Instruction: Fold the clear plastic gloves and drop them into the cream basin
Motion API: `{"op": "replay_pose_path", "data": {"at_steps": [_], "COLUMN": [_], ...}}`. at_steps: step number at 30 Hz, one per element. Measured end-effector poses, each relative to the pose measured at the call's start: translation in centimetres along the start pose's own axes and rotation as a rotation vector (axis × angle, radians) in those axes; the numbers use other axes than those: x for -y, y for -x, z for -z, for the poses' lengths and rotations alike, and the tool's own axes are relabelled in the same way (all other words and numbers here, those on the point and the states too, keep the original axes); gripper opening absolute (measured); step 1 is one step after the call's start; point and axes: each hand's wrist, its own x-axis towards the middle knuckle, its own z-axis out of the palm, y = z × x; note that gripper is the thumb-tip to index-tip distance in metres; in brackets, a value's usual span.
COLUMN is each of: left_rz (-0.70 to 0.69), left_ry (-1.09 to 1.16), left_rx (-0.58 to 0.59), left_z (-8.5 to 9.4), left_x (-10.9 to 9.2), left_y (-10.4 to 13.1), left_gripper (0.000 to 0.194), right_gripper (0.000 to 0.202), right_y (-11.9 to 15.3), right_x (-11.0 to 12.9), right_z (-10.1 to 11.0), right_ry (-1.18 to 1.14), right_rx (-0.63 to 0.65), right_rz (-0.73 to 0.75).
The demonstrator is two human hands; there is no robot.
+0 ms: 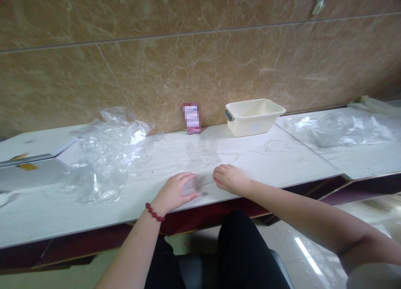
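Observation:
My left hand [178, 192], with a red bead bracelet [155, 212] on its wrist, is at the front part of the white table [150, 203]. Its thumb and fingers are apart, and nothing shows between them. To its right, my right hand [230, 179] rests with its fingers curled together; whether it holds anything small is hidden. The two hands do not touch. A pile of clear plastic bags [105, 155] lies to the left of my left hand. Behind my right hand stands a cream plastic bin [253, 124] with a grey handle.
A blurred pink and white card or packet [192, 118] leans on the marbled wall [163, 72]. More clear plastic [347, 130] lies at the far right. At the left edge is a white box [34, 149] with yellow tape. The table's front edge runs just before my wrists.

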Motion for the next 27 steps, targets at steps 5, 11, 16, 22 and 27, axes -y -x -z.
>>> {"op": "replay_pose_path", "data": {"at_steps": [5, 11, 16, 22, 27], "left_rz": [-0.033, -0.003, 0.025, 0.034, 0.068], "left_ry": [-0.017, 0.170, 0.244, 0.258, 0.271], "left_rx": [-0.005, 0.017, 0.023, 0.060, 0.060], "left_z": [-0.6, 0.0, 0.9, 1.8, 2.2], "left_x": [0.0, -0.3, -1.7, -3.0, -3.2], "left_y": [-0.1, -0.1, 0.6, 1.4, 2.5], "left_gripper": [0.060, 0.024, 0.023, 0.023, 0.026], "right_gripper": [0.016, 0.028, 0.069, 0.048, 0.040], "right_y": [0.6, 2.6, 4.0, 3.4, 3.0], "right_x": [0.1, -0.5, -2.4, -2.4, -1.7], "right_z": [1.1, 2.4, 2.0, 0.6, 1.0], "right_ry": [-0.297, -0.537, -0.475, -0.504, -0.632], "right_rx": [-0.129, -0.078, -0.010, 0.081, 0.110], "right_rz": [0.005, 0.166, 0.190, 0.210, 0.266]}}
